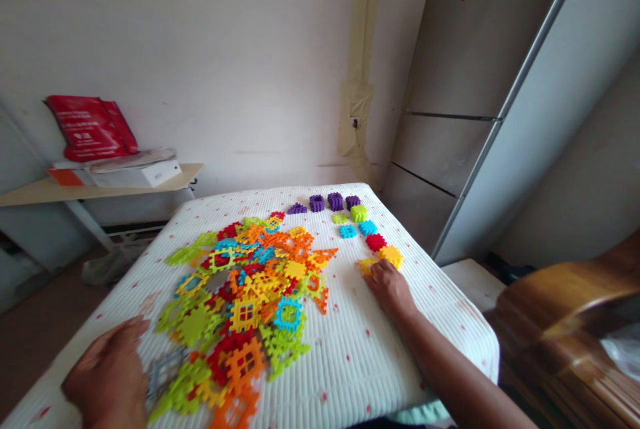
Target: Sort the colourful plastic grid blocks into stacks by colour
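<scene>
A large heap of plastic interlocking building pieces in yellow, orange, green, blue and red lies on the table point(345, 342). My right hand point(389, 286) is at the right side of the table, its fingers closed on a yellow interlocking piece point(367, 266). Just beyond its fingers sits a yellow stack point(391, 256), followed by a red stack point(375, 242). At the near left, my left hand point(107, 372) is slightly blurred, with fingers stretched out and nothing visible in them. A grey window-frame piece point(166, 370) lies right beside it at the heap's edge.
Purple stacks point(335, 201) line the far edge, near a green stack point(359, 213) and blue pieces point(348, 232). A side desk point(193, 174) at left carries a red bag point(90, 128) and a white box point(135, 174). A refrigerator point(450, 96) and wooden chair point(575, 302) stand at right.
</scene>
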`<state>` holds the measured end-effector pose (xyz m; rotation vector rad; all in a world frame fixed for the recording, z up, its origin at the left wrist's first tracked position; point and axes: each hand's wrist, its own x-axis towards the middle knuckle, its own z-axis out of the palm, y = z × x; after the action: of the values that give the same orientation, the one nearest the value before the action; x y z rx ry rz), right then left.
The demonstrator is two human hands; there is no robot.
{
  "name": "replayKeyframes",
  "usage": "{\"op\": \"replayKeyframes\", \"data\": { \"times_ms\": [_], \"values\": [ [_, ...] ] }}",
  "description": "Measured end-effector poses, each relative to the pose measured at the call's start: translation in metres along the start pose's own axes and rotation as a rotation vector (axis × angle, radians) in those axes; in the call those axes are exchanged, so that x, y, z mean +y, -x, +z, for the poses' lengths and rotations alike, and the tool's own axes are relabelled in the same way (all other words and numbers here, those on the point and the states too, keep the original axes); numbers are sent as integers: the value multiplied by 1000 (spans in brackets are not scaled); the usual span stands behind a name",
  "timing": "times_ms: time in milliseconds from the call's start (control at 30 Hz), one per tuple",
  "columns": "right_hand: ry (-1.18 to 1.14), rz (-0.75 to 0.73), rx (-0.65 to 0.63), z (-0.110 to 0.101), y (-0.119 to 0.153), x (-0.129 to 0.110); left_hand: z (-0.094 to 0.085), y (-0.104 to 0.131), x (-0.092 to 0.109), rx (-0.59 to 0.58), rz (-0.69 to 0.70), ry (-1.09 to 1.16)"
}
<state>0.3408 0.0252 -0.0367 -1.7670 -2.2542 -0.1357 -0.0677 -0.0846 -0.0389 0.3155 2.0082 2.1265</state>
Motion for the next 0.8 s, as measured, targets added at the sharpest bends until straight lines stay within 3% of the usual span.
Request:
{"op": "replayKeyframes", "data": {
  "times_ms": [100, 333, 500, 633, 800],
  "values": [
    [-9, -17, 24, 4, -3, 1, 0, -3, -2, 55, -27, 37],
    [-11, -52, 71, 12, -6, 2, 1, -20, -16, 62, -10, 82],
    [-145, -156, 181, 7, -2, -2, 1, -19, -13, 42, -8, 82],
    [-290, -318, 208, -2, -6, -23, 1, -19, -12, 39, 6, 89],
    [-331, -499, 135, -12, -23, -74, -1, -24, -18, 20, 47, 60]
  ]
}}
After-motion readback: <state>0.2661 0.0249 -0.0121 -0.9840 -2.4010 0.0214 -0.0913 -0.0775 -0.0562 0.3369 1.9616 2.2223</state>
